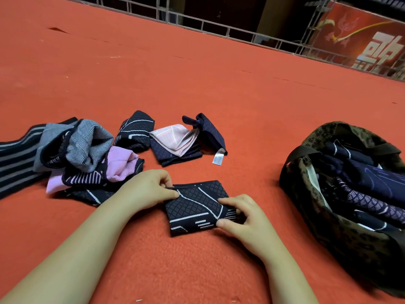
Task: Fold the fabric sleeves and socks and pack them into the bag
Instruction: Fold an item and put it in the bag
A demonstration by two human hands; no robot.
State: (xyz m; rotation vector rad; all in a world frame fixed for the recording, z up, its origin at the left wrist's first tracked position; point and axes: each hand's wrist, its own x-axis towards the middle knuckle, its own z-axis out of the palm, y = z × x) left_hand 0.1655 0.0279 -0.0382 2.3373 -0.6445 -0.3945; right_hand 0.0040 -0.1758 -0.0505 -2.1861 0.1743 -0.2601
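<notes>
On the red carpet (197,84) lies a folded dark patterned sleeve (195,207); the left hand (149,187) pinches its upper left edge, and the right hand (243,218) grips its right end between thumb and fingers. A heap of unfolded sleeves and socks (83,154) lies to the left; the camouflage bag (328,227), open and already holding dark fabric, sits to the right.

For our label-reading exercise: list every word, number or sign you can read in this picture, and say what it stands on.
Red banner: large white characters, cut off by the frame edge and railing; cannot be read whole.
Red banner: a bird-like emblem, no words legible.
White tag on the navy sleeve: print too small and blurred to read.
Bag: no text seen.
</notes>
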